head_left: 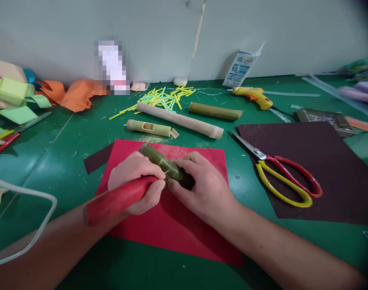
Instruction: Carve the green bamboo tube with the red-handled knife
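Note:
My left hand [138,181] is closed around a red-handled carving tool [117,201]. Its tip meets the side of a dark green bamboo tube [162,161], though the blade is mostly hidden by my fingers. With thumb and fingers, my right hand [202,183] grips the near right end of that tube. Both hands are over a red sheet [184,233] on the green table. Just beyond lie a pale bamboo piece [149,127] with a rectangular opening cut in it, a small cut chip [174,133] and a longer whitish stick [179,120].
Scissors [277,169] with red and yellow handles rest on a dark sheet [329,181] at right. Behind are another bamboo tube [216,111], yellow-green strips [160,98], a yellow glue gun [253,97] and a drink carton [241,68]. Folded papers [15,92] pile up at left.

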The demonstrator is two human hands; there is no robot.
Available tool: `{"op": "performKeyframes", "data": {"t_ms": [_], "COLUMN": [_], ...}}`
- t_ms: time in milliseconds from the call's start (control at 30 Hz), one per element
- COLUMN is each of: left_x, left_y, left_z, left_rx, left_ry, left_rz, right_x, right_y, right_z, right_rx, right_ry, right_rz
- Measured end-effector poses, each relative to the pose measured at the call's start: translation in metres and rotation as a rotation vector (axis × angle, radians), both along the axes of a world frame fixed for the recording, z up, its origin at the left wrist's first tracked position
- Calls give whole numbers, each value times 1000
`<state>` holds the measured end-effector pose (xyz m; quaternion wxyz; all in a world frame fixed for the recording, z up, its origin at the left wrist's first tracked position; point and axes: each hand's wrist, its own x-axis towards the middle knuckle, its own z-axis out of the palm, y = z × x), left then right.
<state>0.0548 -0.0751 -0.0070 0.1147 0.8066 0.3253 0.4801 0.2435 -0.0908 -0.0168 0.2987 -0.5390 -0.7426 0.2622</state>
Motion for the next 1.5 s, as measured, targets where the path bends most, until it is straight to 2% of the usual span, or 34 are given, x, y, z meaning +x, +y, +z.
{"op": "performKeyframes", "data": {"t_ms": [133, 267, 433, 733, 933, 1200, 1367, 1500], "left_x": [2, 3, 4, 5, 10, 11, 15, 18], "left_y": [0, 4, 10, 6, 6, 7, 10, 14], "left_z": [-2, -13, -21, -17, -12, -22, -23, -19], "left_rx": [-156, -312, -454, -455, -369, -376, -383, -273], "left_ry": [8, -132, -278, -290, -194, -347, -328, -287], "left_rz": [51, 129, 57, 46, 177, 79, 52, 32], "right_x": [0, 0, 2, 7, 7, 4, -1, -5], "right_y": [2, 1, 1, 6, 7, 6, 6, 7], "right_z": [-1, 1, 4, 1, -1, -4, -6, -6], "right_rx": [-40, -8, -18, -5, 42, 40, 30, 30], "right_ry": [-86, -203, -190, -119, -118, -84, -56, -38], "right_rz": [-12, -21, -9, 79, 169, 108, 101, 126]}}
